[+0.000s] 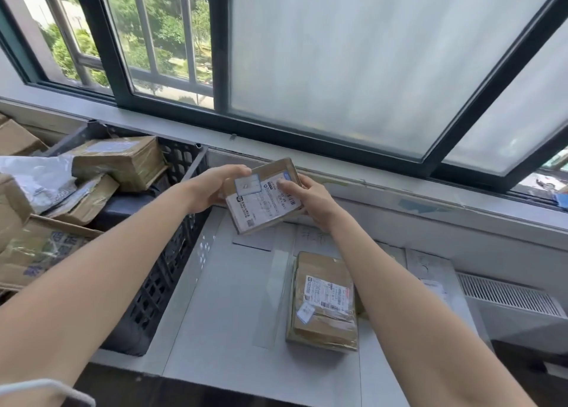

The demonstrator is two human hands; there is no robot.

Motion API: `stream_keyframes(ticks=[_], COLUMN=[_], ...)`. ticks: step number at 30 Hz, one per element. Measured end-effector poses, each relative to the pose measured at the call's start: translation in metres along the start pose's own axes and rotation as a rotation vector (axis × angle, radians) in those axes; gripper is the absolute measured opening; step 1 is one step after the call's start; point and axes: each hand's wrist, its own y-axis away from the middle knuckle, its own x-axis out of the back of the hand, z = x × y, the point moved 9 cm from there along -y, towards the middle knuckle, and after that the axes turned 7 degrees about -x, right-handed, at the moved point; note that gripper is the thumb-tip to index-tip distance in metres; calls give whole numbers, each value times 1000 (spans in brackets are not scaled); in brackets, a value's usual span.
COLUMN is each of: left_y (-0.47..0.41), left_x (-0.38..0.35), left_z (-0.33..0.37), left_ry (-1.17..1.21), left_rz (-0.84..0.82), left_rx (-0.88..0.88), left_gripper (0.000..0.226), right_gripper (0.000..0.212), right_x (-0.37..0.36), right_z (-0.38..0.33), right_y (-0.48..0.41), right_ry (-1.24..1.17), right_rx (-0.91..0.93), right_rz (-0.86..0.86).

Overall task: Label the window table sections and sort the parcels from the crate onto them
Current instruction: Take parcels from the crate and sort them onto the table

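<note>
The small parcel point(264, 196) hangs over the table point(221, 299) near its far edge, label tilted up, presumably for reading. The left hand point(212, 188) grips its crate-side end and the right hand point(310, 197) the other, forefinger on the print. One sorted parcel point(324, 302) lies mid-table. The crate point(172, 253) abuts the left edge.

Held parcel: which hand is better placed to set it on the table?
Probably right. The right hand grips the parcel above the table; the left hand, also holding it, sits beside the crate, handy for the next pick.

The crate point(172, 271) sits left of the table point(221, 314) bearing a parcel point(322, 302), perhaps two.
</note>
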Motion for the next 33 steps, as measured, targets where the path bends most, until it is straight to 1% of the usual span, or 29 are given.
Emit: stream_keyframes(ticks=[1, 3, 4, 6, 8, 11, 13, 14, 16, 18, 20, 23, 25, 28, 33], left_y=[-1, -2, -4, -12, -25, -44, -60, -68, -84, -100, -113, -129, -134, -137, -134], left_x=[-13, -43, -58, -87, -119, -172, -215, -238, -285, -334, -385, -456, -497, -550, -609], left_z=[-5, -14, -18, -21, -23, -24, -25, -25, -27, -32, -40, -55, -67, -86, -116], left_ry=[-31, -101, -107, -82, -55, 4, 66, 99, 173, 209, 208, 173, 142, 149, 94], left_rz=[-111, -309, -359, -392, -377, -286, -228, -199, -128, -86, -91, -117, -137, -169, -93], left_rx=[34, 99, 131, 163, 153, 145, 132, 126, 131, 152, 190, 249, 288, 363, 471], left_gripper=[41, 46, 46, 42, 43, 42, 40, 41, 42, 44, 44, 44, 45, 40, 26], right_gripper=[55, 51, 49, 46, 52, 71, 78, 79, 72, 60, 53, 50, 44, 36, 37], right_x=[1, 8, 15, 38, 71, 135, 178, 198, 235, 269, 307, 366, 396, 430, 456], right_z=[6, 21, 29, 46, 62, 84, 101, 113, 140, 170, 198, 239, 267, 309, 362], right_y=[5, 18, 24, 37, 48, 63, 74, 78, 90, 105, 122, 149, 167, 191, 226], right_ry=[40, 69, 64, 57, 49, 1, -87, -142, -227, -300, -337, -370, -377, -380, -338], right_rx=[-22, -55, -66, -83, -98, -132, -146, -159, -207, -253, -267, -286, -320, -375, -451], right_rz=[-41, -97, -95, -65, 13, 210, 295, 308, 295, 263, 282, 355, 369, 399, 514])
